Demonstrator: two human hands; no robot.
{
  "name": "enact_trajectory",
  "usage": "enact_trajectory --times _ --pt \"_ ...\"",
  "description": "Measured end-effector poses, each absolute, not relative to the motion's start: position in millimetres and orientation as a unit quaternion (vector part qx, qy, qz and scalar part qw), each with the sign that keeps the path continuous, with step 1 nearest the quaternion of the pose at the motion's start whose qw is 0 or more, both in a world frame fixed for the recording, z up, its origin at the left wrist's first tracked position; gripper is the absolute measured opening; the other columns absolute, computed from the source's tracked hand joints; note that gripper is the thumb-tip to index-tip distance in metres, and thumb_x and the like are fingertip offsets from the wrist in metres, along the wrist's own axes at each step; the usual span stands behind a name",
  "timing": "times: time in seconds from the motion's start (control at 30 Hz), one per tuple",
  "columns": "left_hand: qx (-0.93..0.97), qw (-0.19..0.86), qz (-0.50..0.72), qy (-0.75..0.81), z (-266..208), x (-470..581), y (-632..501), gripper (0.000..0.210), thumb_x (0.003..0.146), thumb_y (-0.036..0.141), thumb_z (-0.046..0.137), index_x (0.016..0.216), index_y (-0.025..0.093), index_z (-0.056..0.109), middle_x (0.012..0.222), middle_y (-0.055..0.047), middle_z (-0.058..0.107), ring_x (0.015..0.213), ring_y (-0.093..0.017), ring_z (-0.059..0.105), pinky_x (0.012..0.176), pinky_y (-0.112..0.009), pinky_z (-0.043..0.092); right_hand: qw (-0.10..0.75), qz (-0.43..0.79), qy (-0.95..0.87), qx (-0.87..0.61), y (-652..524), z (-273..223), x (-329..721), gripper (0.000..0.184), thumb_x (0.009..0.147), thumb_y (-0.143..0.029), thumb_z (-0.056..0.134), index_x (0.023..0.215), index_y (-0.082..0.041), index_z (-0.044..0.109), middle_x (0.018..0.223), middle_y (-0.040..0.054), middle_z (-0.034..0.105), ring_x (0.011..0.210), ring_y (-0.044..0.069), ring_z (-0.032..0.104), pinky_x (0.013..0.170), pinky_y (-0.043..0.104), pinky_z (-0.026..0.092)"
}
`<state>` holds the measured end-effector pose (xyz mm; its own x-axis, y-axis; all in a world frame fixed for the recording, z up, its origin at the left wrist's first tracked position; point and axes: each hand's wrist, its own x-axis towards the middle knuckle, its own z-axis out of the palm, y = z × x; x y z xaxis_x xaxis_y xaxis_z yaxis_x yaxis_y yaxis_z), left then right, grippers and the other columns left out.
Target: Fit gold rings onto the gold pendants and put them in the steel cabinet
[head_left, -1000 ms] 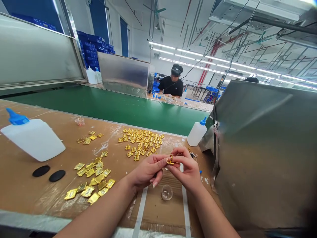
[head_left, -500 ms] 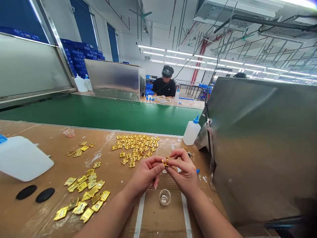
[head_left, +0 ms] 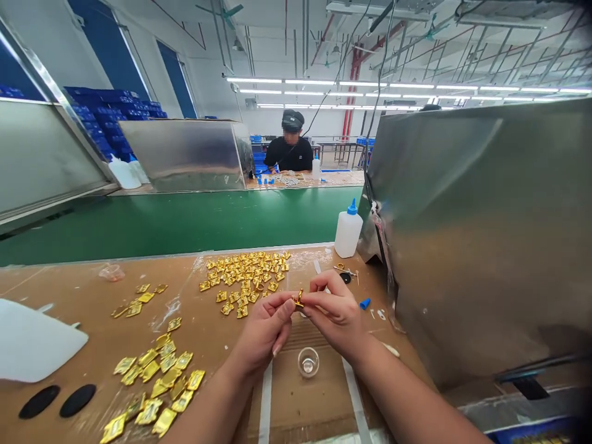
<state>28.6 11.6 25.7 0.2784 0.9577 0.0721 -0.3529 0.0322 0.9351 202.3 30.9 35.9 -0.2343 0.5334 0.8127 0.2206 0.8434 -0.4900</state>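
Observation:
Between my hands is a small gold-coloured piece with an upright loop and a flat base [head_left: 299, 301]. The thumb and fingers of my left hand [head_left: 263, 327] pinch it from the left. From the right, my right hand [head_left: 337, 314] has its fingertips closed on the same piece. Fingers cover part of it. Just below stands a small clear cup [head_left: 308, 362] on the cardboard. Beyond my hands spreads a heap of gold pieces [head_left: 247, 271]. A looser group of flat gold pieces [head_left: 160, 387] lies left of my left forearm, with a few more gold pieces [head_left: 135, 308] behind.
A white bottle with a blue nozzle [head_left: 348, 231] stands behind my right hand, near a metal panel [head_left: 481, 246]. A blue cap [head_left: 365, 303] lies nearby. At left are a large white container [head_left: 37, 342] and two black discs [head_left: 78, 401]. A person [head_left: 290, 151] sits beyond the green surface [head_left: 185, 222].
The view has turned somewhat to the right, so the scene sits further left. Both hands keep their pinch on the gold piece, whose loop now stands more upright.

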Motion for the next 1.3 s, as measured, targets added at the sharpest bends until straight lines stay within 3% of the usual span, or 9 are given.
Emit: enact_trajectory --times 0.17,0.4,0.9,1.13,1.3 --pt "0.454 0.656 0.505 0.330 29.9 31.5 7.5 0.044 0.085 0.056 0.076 0.101 0.015 0.072 0.075 -0.003 0.071 0.032 0.000 0.042 0.034 -0.015 0.016 0.575 0.115 -0.770 -0.249 30.0 38.5 200.3 0.017 0.092 -0.012 0.068 0.103 -0.023 0.074 0.098 0.0062 0.062 0.090 0.019 0.060 0.074 0.034 0.053" --pt "0.439 0.670 0.508 0.315 26.6 33.4 7.7 0.043 0.087 0.054 0.074 0.077 0.015 0.061 0.053 0.008 0.048 0.031 0.000 0.037 0.035 -0.015 0.014 0.570 0.084 -0.772 -0.269 28.6 39.2 198.8 0.015 0.092 -0.014 0.068 0.104 -0.022 0.072 0.097 0.0058 0.062 0.089 0.019 0.059 0.076 0.035 0.052" --pt "0.473 0.651 0.496 0.328 21.0 27.6 8.8 0.042 0.089 0.055 0.073 0.083 0.015 0.064 0.044 0.009 0.044 0.033 -0.001 0.028 0.039 -0.019 0.008 0.565 0.018 -0.787 -0.248 27.7 44.9 202.9 0.008 0.097 -0.019 0.065 0.095 -0.021 0.072 0.084 0.0035 0.063 0.081 0.019 0.056 0.073 0.035 0.042" --pt "0.473 0.648 0.486 0.347 23.1 27.2 9.2 0.046 0.085 0.059 0.075 0.085 0.013 0.066 0.055 0.003 0.060 0.032 0.001 0.028 0.039 -0.019 0.008 0.561 0.015 -0.789 -0.251 28.7 40.9 201.7 0.010 0.098 -0.020 0.063 0.094 -0.021 0.071 0.081 0.0030 0.063 0.079 0.019 0.055 0.071 0.035 0.039" --pt "0.476 0.643 0.488 0.349 22.4 26.5 10.1 0.045 0.086 0.058 0.075 0.081 0.015 0.064 0.042 0.009 0.044 0.031 -0.001 0.027 0.039 -0.019 0.007 0.560 0.036 -0.787 -0.256 29.6 36.3 200.8 0.008 0.098 -0.021 0.064 0.095 -0.020 0.072 0.082 0.0033 0.064 0.080 0.019 0.058 0.072 0.035 0.041"
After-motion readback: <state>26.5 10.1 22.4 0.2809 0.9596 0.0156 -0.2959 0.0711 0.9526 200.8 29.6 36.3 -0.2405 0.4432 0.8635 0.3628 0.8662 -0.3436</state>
